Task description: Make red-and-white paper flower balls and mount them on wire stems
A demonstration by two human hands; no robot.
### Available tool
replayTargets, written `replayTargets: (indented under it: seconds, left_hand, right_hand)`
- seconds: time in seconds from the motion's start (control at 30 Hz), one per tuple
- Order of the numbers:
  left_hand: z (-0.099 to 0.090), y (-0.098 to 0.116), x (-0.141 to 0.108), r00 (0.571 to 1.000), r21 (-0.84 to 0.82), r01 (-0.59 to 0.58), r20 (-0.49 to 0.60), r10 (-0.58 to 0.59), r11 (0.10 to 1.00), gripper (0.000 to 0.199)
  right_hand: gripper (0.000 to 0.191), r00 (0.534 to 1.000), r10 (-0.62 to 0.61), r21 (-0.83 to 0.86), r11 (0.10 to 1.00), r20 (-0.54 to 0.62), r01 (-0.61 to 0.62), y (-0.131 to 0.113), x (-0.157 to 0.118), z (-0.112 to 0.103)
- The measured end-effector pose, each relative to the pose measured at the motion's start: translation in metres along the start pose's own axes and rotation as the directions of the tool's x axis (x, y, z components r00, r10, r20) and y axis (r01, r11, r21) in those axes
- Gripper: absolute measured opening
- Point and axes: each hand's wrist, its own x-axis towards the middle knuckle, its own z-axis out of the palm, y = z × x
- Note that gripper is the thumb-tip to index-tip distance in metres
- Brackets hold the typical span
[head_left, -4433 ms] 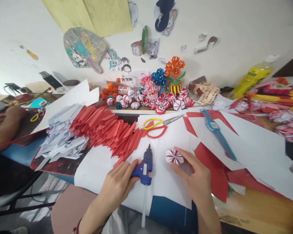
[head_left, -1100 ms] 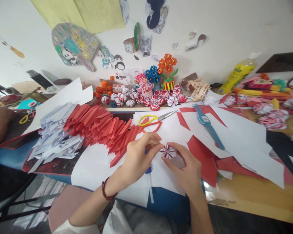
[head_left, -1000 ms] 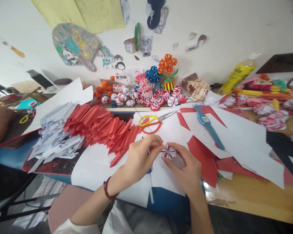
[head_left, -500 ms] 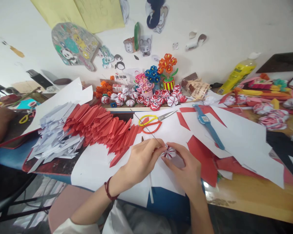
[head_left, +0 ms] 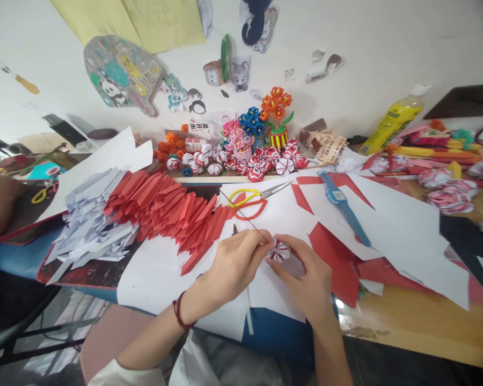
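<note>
A small red-and-white folded paper flower (head_left: pixel 279 251) is held between both hands over white paper sheets. My left hand (head_left: pixel 235 260) pinches a thin dark wire (head_left: pixel 245 221) at the flower's left side; the wire slants up and left across the scissors. My right hand (head_left: pixel 306 273) grips the flower from the right with thumb and fingers. Just beyond the hands lie scissors (head_left: pixel 249 203) with yellow and orange handles. Folded red paper strips (head_left: pixel 169 212) and white strips (head_left: pixel 96 220) are piled to the left.
Finished paper flowers (head_left: pixel 255 174) line the back, beside beaded flowers (head_left: pixel 279 107). A blue watch (head_left: pixel 344 206) rests on papers at the right, with a yellow bottle (head_left: pixel 394 120) behind. Another person's arm (head_left: pixel 2 209) is at the far left. A white stick (head_left: pixel 248 313) lies under my left hand.
The upper end of the wire has shifted slightly right and down. Both hands keep nearly the same position around the flower.
</note>
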Motion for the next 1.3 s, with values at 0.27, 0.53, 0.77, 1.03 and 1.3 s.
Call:
replayTargets:
  seconds: [0.27,0.53,0.77,1.03,1.3]
  left_hand:
    - [0.001,0.002,0.0,0.998,0.018,-0.049,0.031,0.049,0.999,0.007]
    - [0.003,0.001,0.001,0.994,0.041,-0.074,0.087,0.07,0.996,0.004]
    - [0.004,0.002,0.005,0.989,0.08,-0.02,0.147,0.008,0.997,0.009]
    - [-0.014,0.015,0.025,0.989,0.107,-0.053,0.144,0.038,0.993,0.015]
    - [-0.014,0.014,0.04,0.951,0.174,-0.205,0.27,0.154,0.963,0.017]
  right_hand:
    - [0.033,1.0,-0.019,-0.009,1.0,-0.005,0.019,-0.001,0.0,0.0]
    - [0.031,1.0,-0.003,-0.012,1.0,-0.001,0.003,0.001,-0.001,-0.001]
    - [0.031,0.992,0.118,0.007,0.993,0.053,-0.119,0.002,0.001,0.0]
    - [0.037,0.967,0.214,0.016,0.976,0.135,-0.219,0.002,0.003,-0.003]
    - [0.038,0.949,0.267,-0.039,0.964,0.165,-0.264,0.003,0.004,-0.004]
